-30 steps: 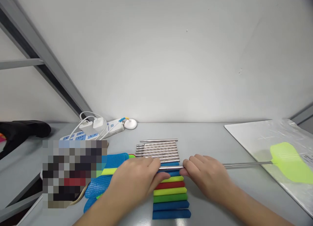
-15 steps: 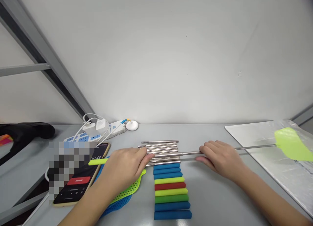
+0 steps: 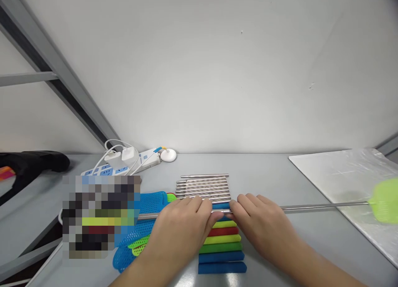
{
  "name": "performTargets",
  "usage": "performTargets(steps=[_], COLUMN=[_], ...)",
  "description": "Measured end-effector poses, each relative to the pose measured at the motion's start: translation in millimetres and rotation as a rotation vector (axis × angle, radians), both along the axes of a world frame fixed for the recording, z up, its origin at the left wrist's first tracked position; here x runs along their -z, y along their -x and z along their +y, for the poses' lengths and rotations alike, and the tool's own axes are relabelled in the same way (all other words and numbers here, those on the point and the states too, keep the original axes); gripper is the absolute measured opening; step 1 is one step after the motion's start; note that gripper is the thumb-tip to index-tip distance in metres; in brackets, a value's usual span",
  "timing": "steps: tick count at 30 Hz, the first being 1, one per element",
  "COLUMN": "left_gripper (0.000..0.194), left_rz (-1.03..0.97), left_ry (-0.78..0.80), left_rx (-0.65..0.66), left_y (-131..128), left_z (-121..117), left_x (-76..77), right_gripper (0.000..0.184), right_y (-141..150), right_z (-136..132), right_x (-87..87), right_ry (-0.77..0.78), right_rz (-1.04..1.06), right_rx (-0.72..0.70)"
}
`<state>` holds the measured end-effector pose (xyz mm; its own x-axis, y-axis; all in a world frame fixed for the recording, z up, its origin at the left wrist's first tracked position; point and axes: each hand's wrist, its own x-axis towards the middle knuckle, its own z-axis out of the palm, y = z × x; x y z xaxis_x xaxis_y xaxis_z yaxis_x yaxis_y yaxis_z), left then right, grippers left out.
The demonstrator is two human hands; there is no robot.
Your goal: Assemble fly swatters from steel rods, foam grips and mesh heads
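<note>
A telescopic fly swatter (image 3: 311, 206) lies level across the view, its yellow-green paddle at the far right. My left hand (image 3: 183, 225) is wrapped round its metal rod. Close beside it, my right hand (image 3: 261, 220) also grips the rod, thumb side toward the left hand. The swatter's left end runs into a pixelated patch. Beneath the hands lies a column of coloured handle sleeves (image 3: 222, 257) in blue, green, yellow and red. Behind them several metal telescopic rods (image 3: 203, 189) are laid side by side. Blue and green swatter heads (image 3: 152, 202) are piled left of my left hand.
A white power strip (image 3: 149, 157) with plugged-in chargers and cables stands at the back left, beside a round white puck (image 3: 168, 155). At right lies a white board (image 3: 336, 175) in clear plastic. A black curved object (image 3: 37, 165) is at far left.
My hands have come together on the rod, the left moving right and the right moving left. The swatter has come nearer me, its paddle shifted right, and more rod shows left of my left hand.
</note>
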<state>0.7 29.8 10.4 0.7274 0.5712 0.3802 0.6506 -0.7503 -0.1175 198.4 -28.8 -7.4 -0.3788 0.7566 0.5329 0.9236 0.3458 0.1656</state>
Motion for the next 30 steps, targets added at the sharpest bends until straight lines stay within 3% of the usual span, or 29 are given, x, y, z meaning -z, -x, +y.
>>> performTargets(steps=[4, 12, 24, 27, 30], left_gripper=[0.041, 0.039, 0.039, 0.037, 0.035], left_rz=[0.085, 0.182, 0.15, 0.108, 0.085], left_ry=[0.094, 0.196, 0.097, 0.063, -0.02], left_rx=[-0.01, -0.07, 0.008, 0.039, -0.011], left_y=[9, 26, 22, 29, 41], left_z=[12, 36, 27, 33, 46], left_x=[-5.6, -19.2, -10.9, -9.9, -16.1], right_gripper=[0.033, 0.027, 0.027, 0.028, 0.026], right_y=[-7, -67, -90, -97, -114], right_z=[12, 32, 21, 25, 32], right_x=[0.8, -4.6, -8.9, -4.9, -3.9], right_ry=[-0.056, -0.08, -0.15, -0.133, -0.125], right_rz=[-0.038, -0.177, -0.217, -0.181, -0.123], right_rx=[-0.059, -0.128, -0.124, -0.114, -0.059])
